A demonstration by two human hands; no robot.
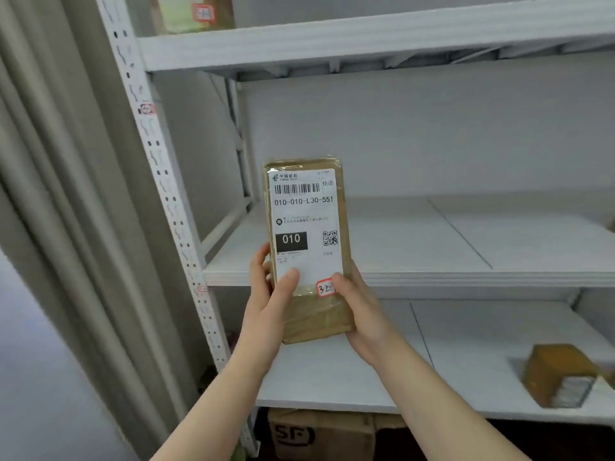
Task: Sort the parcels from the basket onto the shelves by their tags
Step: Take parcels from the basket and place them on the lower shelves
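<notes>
I hold a flat brown parcel (316, 314) upright in front of me with both hands, at the height of the white middle shelf board (432, 247) but not touching it. My left hand (269, 294) grips its lower left edge: the thumb lies flat on the front face and the fingers are curled round behind, where I cannot see them. My right hand (359, 314) clasps the lower right edge and corner in the same way, and its thumb covers the end of a small red-bordered tag (325, 287), so I read only the handwritten "32-". The parcel is a rectangular block wrapped in glossy clear tape over brown paper, with a little wrinkled film at the top. A smooth white shipping label (304, 224) covers most of its front and carries a barcode, the code "010-010-L30-551", a black box with "010" and a QR code. The shelves are matte white boards on a white metal upright (159, 181) with rows of slots. On the lower shelf board (332, 377), well apart to the right, lies a blurred small brown box (559, 374). Under this board stands a brown cardboard carton (319, 434) printed "SF". On the top shelf board (332, 41) the bottom of another taped parcel (189, 11) shows. At the left hangs a beige curtain (50, 161) in soft folds.
</notes>
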